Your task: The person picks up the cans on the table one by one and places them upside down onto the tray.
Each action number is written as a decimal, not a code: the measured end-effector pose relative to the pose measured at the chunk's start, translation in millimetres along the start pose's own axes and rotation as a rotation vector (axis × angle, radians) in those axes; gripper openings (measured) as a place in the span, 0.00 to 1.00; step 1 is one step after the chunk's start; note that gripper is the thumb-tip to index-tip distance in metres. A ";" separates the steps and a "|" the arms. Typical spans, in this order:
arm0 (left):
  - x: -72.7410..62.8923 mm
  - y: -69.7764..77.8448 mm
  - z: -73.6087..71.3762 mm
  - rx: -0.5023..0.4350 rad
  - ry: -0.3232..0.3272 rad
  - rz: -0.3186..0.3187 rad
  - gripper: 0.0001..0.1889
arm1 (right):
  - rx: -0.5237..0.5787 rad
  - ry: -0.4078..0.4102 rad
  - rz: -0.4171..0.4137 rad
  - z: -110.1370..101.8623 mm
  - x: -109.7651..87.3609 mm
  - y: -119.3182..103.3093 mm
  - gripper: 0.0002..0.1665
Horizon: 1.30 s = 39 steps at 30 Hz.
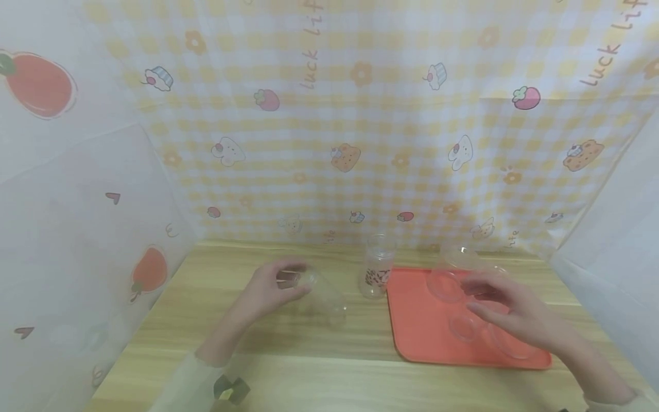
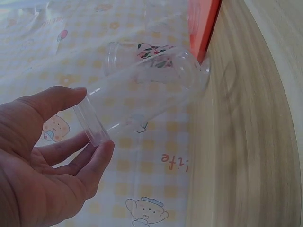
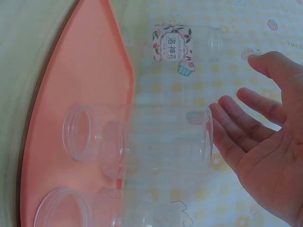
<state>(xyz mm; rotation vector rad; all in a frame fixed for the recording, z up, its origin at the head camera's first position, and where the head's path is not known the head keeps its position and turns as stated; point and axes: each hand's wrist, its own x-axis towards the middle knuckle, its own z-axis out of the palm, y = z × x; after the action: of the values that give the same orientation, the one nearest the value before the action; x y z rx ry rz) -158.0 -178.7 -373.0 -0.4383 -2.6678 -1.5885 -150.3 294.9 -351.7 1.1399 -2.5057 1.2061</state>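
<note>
My left hand [image 1: 273, 289] pinches a clear plastic jar [image 2: 142, 97] by its rimmed end, thumb on one side and fingers on the other. The jar slants down to the right above the wooden tabletop. My right hand [image 1: 507, 306] hovers over the red tray [image 1: 417, 332], fingers spread and slightly bent. Closest to its fingertips is a clear jar [image 3: 151, 137] standing with its mouth on the tray; whether they touch it, I cannot tell. A clear jar with a floral label [image 3: 173, 43] stands upright just left of the tray.
Another clear jar [image 3: 61, 210] is on the tray, its outline faint. The wooden tabletop [image 1: 309, 380] ends at a checked cloth [image 1: 288, 126] hanging behind it. Pale sheets [image 1: 82, 229] close off the sides.
</note>
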 end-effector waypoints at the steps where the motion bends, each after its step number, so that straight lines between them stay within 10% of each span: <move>1: -0.4 -0.3 0.3 -0.001 -0.001 0.003 0.27 | 0.002 0.002 0.004 0.4 0.0 -0.3 0.31; 39: 3.2 -5.5 16.4 -0.133 -0.003 0.005 0.24 | 0.118 -0.009 0.032 15.7 14.1 0.9 0.25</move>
<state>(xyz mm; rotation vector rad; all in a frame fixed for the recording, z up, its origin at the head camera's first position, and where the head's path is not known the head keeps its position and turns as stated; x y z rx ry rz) -160.1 -166.2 -385.2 -0.4493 -2.5700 -1.7721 -157.9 275.9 -356.9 1.1369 -2.4978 1.3765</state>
